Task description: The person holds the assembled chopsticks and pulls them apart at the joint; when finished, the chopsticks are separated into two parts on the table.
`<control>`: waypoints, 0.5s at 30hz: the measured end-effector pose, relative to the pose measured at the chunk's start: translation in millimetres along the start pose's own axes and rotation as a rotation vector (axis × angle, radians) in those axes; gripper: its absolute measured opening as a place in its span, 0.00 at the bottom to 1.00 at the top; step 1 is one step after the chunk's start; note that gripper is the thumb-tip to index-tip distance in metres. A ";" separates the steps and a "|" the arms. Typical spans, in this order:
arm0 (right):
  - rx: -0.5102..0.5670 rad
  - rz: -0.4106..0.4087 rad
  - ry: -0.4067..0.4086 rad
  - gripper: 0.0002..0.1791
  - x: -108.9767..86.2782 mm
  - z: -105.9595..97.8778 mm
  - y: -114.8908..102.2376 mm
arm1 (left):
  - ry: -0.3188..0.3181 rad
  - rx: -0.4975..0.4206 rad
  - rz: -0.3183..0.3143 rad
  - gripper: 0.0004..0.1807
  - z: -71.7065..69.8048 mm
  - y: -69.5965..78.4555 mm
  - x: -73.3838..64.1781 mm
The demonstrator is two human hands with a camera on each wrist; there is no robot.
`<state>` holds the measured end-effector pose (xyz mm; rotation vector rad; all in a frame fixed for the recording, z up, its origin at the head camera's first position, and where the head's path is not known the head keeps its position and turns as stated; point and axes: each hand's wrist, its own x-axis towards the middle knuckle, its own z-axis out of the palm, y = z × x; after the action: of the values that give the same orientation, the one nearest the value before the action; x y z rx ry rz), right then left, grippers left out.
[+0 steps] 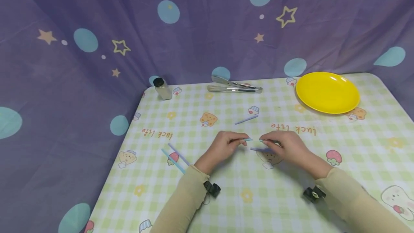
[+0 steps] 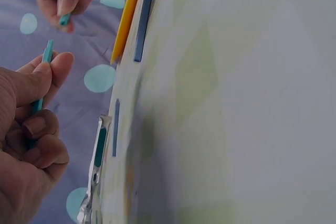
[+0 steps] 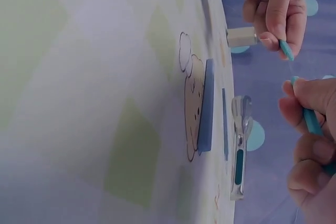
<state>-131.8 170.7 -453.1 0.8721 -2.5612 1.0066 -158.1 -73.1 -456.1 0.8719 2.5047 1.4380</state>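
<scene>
Left grip point(image 1: 224, 146) and right grip point(image 1: 289, 146), each in a pinch on a partly hidden turquoise stick point(image 3: 312, 121).

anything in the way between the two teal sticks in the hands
Nothing clearly visible: the left hand pinches one teal stick, the right hand another teal stick, and open space separates their tips. The nearest blue stick lies on the tablecloth below, outside that gap.

My left wrist view crops the left hand point(image 2: 26, 169), which hides part of a turquoise stick point(image 2: 48, 51); a sleeve point(image 1: 184, 197) covers the end of a purple stick point(image 1: 179, 154).
</scene>
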 end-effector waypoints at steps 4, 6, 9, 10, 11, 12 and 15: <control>0.020 0.109 -0.029 0.03 -0.2 -1.9 3.1 | 0.010 0.012 -0.008 0.09 -5.6 -0.5 1.6; 0.020 0.155 -0.031 0.01 -0.3 -1.2 3.6 | 0.001 0.033 -0.012 0.09 -7.3 -1.5 2.7; 0.018 0.215 -0.019 0.03 -1.5 0.8 4.3 | -0.023 0.069 -0.037 0.10 -10.5 -2.9 3.3; 0.021 0.232 -0.016 0.03 -1.8 1.0 4.4 | -0.033 0.081 -0.047 0.12 -11.6 -3.4 3.7; 0.028 0.250 -0.015 0.03 -2.1 1.1 4.6 | -0.045 0.091 -0.058 0.13 -12.7 -4.0 4.1; 0.041 0.271 -0.019 0.03 -2.4 1.2 5.2 | -0.056 0.099 -0.072 0.15 -13.9 -4.4 4.6; 0.097 0.334 -0.047 0.03 -2.7 1.3 7.9 | -0.086 0.116 -0.105 0.20 -16.4 -6.0 6.5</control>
<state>-134.5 175.5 -459.5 0.5026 -2.7777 1.2229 -172.2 -84.2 -451.0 0.7896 2.5487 1.2087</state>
